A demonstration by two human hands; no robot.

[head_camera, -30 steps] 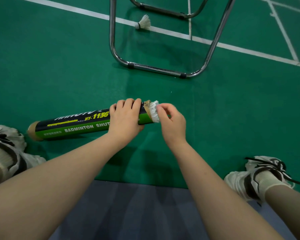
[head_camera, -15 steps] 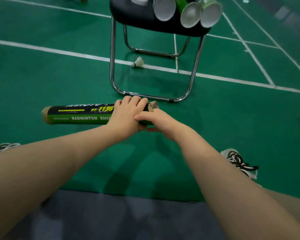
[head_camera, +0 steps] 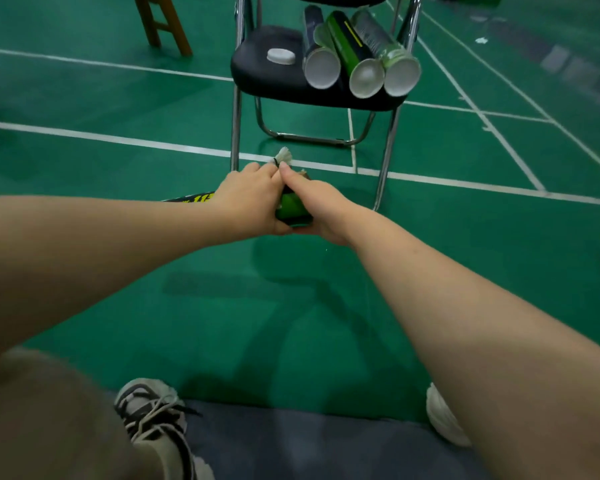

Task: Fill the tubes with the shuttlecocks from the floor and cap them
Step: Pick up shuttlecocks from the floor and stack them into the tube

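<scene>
head view: both arms reach forward and meet low over the floor. the left hand grips the tube from above, fingers curled over it and thumb beneath. the right hand is pressed against the left and closes round the tube's open end, with its forefinger laid straight along the top toward the mouth. the tube lies sideways between them, and only a green patch and a bit of yellow print show past the left wrist. whether anything sits inside it cannot be told.

just past the fingertips a white shuttlecock lies on a court line between the legs of a folding chair. on the black seat rest a white cap and three more tubes, side by side with their white ends facing the camera. the legs of a wooden stool stand far left.

the floor is green court with white lines. a grey mat lies nearest, a laced shoe at its left and a white one at its right.
</scene>
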